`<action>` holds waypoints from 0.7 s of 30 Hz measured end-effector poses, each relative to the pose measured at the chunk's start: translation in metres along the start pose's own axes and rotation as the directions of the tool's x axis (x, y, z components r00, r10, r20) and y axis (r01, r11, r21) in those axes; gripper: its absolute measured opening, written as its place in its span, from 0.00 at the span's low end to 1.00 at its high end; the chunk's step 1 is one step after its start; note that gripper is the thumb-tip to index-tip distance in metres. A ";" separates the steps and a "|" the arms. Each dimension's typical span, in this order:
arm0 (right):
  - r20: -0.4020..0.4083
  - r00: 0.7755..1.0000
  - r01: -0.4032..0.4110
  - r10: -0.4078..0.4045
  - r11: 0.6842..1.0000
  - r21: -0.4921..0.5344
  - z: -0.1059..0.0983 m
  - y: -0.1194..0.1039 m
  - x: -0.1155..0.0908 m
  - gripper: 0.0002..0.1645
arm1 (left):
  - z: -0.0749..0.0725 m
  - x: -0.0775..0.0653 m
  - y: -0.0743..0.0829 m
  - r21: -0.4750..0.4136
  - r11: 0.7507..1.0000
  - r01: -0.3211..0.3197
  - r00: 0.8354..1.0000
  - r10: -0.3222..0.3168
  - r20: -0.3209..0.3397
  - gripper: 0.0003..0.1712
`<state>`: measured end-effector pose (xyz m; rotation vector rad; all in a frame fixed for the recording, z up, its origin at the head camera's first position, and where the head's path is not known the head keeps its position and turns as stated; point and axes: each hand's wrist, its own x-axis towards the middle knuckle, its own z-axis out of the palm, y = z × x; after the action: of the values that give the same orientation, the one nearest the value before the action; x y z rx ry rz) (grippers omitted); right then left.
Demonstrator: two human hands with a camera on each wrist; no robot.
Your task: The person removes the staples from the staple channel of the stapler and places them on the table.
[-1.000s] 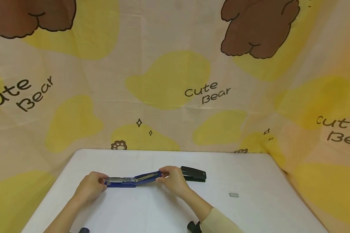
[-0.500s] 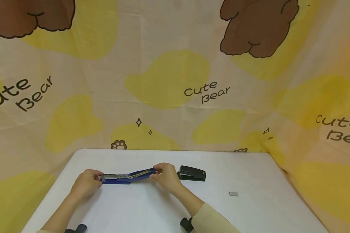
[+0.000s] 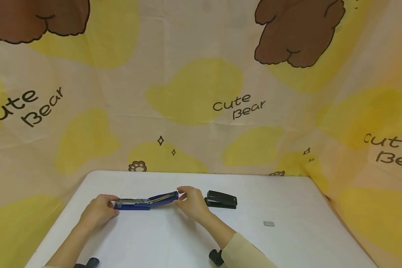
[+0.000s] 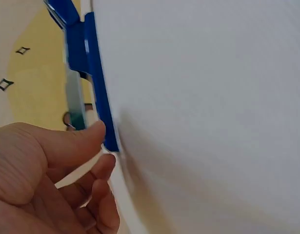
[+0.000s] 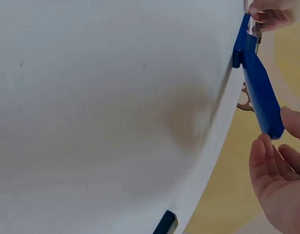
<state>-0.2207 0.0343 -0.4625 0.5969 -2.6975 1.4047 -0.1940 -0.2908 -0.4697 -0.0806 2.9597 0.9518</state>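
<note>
A blue stapler (image 3: 134,207) lies spread out across the back left of the table, its top arm (image 3: 163,199) swung back and tilted up to the right. The metal staple channel shows along it. At the base's left end, my left hand (image 3: 98,211) pinches the stapler between thumb and fingers. My right hand (image 3: 193,204) holds the free end of the raised arm, thumb and fingertips at its tip. In the right wrist view the blue underside of that arm (image 5: 261,97) faces the camera, with the thumb beside its end and the fingers below.
A black stapler (image 3: 222,200) stands just right of my right hand. Farther right, a small grey strip of staples (image 3: 269,223) lies on the white table (image 3: 288,201). A patterned cloth (image 3: 194,89) hangs behind the table's back edge.
Both hands and the blue stapler have shifted left and slightly toward the back. More of the black stapler now shows beside my right hand. Over the last half second little has moved.
</note>
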 end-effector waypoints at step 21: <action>-0.125 0.992 0.017 -0.011 0.998 0.052 -0.086 0.017 -0.037 0.17 | 0.005 -0.039 0.125 0.006 0.992 -0.127 0.951 0.123 -0.284 0.23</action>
<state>-0.2042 0.1233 -0.4332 0.5122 -2.5629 1.4622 -0.1628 -0.1849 -0.3991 -0.0321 3.2557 1.0561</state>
